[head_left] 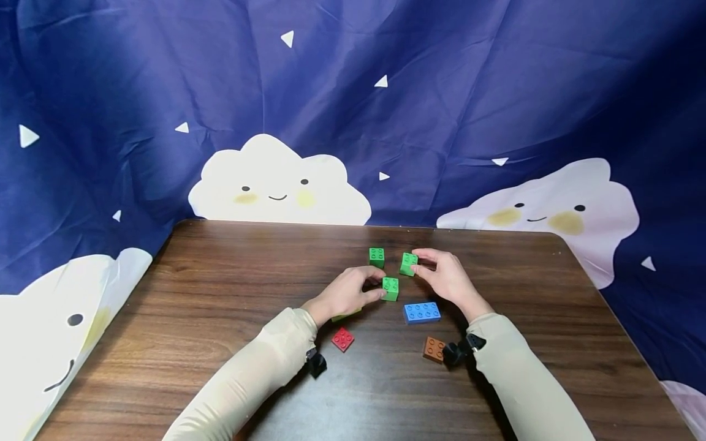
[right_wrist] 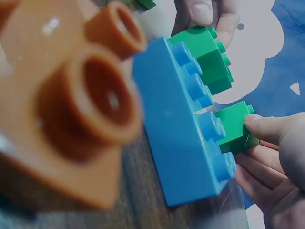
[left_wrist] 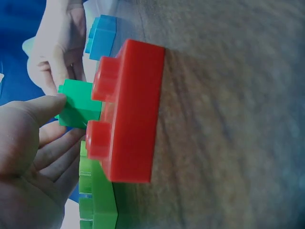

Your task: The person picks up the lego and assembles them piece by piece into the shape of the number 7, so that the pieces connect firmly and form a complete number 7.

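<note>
Tabletop (head_left: 248,263): brown wood grain.
Backdrop (head_left: 331,73): blue, white clouds (head_left: 281,202).
My left hand (head_left: 346,291): pinches green block (head_left: 390,289).
My right hand (head_left: 449,278): pinches another green block (head_left: 408,264).

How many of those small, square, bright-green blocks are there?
3: one block pinched by the left hand, another block by the right hand, and a third block beyond the left hand. The arms may hide more.

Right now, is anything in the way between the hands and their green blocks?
No, nothing that I can see. The left hand pinches one green block, and the right hand pinches another green block. The blue block lies lower in the head view, not in between.
</note>
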Tool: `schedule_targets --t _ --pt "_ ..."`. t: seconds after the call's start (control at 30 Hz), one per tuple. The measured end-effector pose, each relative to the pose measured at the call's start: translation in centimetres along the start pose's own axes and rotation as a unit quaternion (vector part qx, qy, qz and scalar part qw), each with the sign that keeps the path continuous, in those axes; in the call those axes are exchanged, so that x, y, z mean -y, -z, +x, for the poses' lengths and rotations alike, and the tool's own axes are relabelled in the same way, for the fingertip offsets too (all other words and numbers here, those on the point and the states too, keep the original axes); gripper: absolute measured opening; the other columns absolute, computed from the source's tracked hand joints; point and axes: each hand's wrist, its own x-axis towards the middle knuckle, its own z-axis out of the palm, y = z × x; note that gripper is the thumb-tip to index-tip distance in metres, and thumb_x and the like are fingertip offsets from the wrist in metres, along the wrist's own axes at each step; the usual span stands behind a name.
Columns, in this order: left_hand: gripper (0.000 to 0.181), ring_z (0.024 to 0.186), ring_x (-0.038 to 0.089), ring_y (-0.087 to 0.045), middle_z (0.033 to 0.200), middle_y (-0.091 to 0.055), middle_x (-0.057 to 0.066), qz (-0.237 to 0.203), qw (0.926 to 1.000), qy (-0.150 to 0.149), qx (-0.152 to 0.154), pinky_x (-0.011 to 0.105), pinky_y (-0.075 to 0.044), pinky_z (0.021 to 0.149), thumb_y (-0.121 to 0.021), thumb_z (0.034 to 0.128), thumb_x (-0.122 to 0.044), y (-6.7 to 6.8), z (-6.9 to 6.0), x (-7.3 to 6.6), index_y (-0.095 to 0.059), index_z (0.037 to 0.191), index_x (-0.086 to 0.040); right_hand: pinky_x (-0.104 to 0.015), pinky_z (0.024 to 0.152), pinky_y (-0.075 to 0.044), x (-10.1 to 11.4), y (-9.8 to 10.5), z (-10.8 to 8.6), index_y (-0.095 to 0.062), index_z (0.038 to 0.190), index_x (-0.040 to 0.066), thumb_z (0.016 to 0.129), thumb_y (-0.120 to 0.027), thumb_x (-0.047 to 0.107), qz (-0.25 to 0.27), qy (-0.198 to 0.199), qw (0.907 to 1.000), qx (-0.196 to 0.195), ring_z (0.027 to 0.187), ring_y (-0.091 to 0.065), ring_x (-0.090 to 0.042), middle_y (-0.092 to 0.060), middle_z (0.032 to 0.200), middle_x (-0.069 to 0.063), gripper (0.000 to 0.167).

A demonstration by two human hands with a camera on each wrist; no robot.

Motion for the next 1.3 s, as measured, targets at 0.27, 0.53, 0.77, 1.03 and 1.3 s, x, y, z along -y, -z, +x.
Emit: schedule_targets --t 0.27,0.53,0.77,1.03,1.3 --pt "0.034 0.115 0.021 -0.073 0.125 -0.077 0.01 0.001 1.0 -0.003 0.001 0.037 -0.06 0.103 -0.073 0.1046 -0.02 -0.1 0.1 -0.1 -0.071 0.134 -0.004 -0.057 0.106 -0.058 0.4 0.3 -0.8 -0.064 0.145 -0.003 0.105 -0.071 0.012 0.002 0.003 1.0 -0.005 0.128 -0.07 -0.042 -0.069 0.142 -0.025 0.044" --pt "0.033 0.116 0.021 -0.073 0.126 -0.076 0.011 -0.006 1.0 0.001 0.003 0.037 -0.06 0.104 -0.073 0.1046 -0.019 -0.2 0.1 -0.1 -0.07 0.133 -0.003 -0.057 0.107 -0.058 1.1 0.7 -1.7 -0.065 0.145 0.0 0.105 -0.072 0.015 0.006 0.013 0.9999 -0.005 0.128 -0.07 -0.041 -0.07 0.142 -0.023 0.043" --pt "0.032 0.115 0.022 -0.073 0.125 -0.076 0.011 -0.005 1.0 -0.001 0.002 0.037 -0.06 0.103 -0.073 0.1042 -0.019 -0.2 0.1 -0.2 -0.071 0.132 -0.003 -0.056 0.106 -0.059 1.7 0.9 -2.3 -0.065 0.145 -0.002 0.105 -0.071 0.013 0.013 0.022 0.9996 -0.008 0.126 -0.071 -0.041 -0.07 0.141 -0.024 0.043" --pt "0.032 0.114 0.023 -0.073 0.123 -0.076 0.012 -0.008 0.9999 -0.01 -0.003 0.039 -0.061 0.103 -0.073 0.1035 -0.017 -0.2 0.3 -0.1 -0.071 0.131 -0.002 -0.053 0.104 -0.06 2.7 1.2 -3.2 -0.065 0.144 -0.002 0.104 -0.072 0.012 0.035 0.038 0.9986 -0.013 0.122 -0.073 -0.039 -0.072 0.137 -0.026 0.042" --pt "0.033 0.113 0.021 -0.073 0.123 -0.077 0.01 0.001 1.0 -0.007 -0.003 0.037 -0.06 0.103 -0.074 0.1025 -0.02 -0.3 0.3 0.1 -0.071 0.131 -0.003 -0.049 0.102 -0.062 3.9 1.0 -3.7 -0.067 0.142 -0.003 0.103 -0.073 0.009 0.042 0.042 0.9982 -0.002 0.119 -0.074 -0.037 -0.073 0.136 -0.025 0.041"
